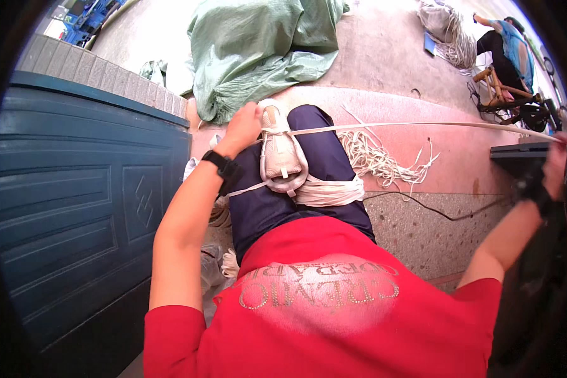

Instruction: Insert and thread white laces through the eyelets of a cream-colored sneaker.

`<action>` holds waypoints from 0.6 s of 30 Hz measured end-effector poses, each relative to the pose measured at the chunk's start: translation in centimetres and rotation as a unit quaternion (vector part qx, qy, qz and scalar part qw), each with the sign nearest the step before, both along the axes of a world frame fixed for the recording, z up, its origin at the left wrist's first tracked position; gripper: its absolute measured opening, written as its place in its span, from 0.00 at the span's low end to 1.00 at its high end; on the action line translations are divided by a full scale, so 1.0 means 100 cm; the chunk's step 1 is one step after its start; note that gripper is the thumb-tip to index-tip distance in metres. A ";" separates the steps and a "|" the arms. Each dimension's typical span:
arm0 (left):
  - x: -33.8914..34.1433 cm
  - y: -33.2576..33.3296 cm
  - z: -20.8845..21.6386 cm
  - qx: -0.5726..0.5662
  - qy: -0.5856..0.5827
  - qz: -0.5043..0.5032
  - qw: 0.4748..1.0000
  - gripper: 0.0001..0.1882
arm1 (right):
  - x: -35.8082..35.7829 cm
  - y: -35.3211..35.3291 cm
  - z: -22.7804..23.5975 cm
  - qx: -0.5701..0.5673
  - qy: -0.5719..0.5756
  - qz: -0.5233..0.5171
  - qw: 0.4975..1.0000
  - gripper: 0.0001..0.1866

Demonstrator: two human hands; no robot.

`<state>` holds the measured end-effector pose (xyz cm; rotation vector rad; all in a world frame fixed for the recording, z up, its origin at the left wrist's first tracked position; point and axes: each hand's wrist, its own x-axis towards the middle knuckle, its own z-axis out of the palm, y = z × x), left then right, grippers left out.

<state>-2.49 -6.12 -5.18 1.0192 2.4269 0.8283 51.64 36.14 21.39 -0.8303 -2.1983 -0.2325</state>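
A pale beige shoe (282,154) rests on my lap, its toe pointing away from me and its opening towards me. At its far left side is my left hand (244,129), fingers closed against the shoe's edge; what they pinch is hidden. One long whitish shoelace (416,126) leaves the lacing area and stretches taut to the far right. There my right hand (555,167), slightly blurred, holds its end with the arm extended. A bundle of flat pale laces (331,191) is wrapped around my right thigh, just beside the shoe's heel.
Loose laces (381,157) lie tangled on the pink floor to the right, with a dark cable (444,215) nearby. A green tarp (258,50) covers a heap ahead. A blue panelled door (75,189) stands close on my left. Another person (510,53) sits far right.
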 end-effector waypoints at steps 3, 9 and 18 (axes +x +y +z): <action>0.015 -0.016 0.025 -0.063 -0.163 0.000 0.985 0.11 | -0.136 -0.060 -0.117 -0.478 0.349 0.121 0.797 0.02; 0.007 -0.027 0.031 -0.145 0.153 -0.162 0.964 0.09 | -0.330 -0.230 -0.238 -0.707 0.064 0.224 0.668 0.17; 0.014 -0.056 0.018 -0.100 0.165 -0.119 0.974 0.11 | -0.389 -0.347 -0.257 -0.446 -0.165 0.306 0.825 0.11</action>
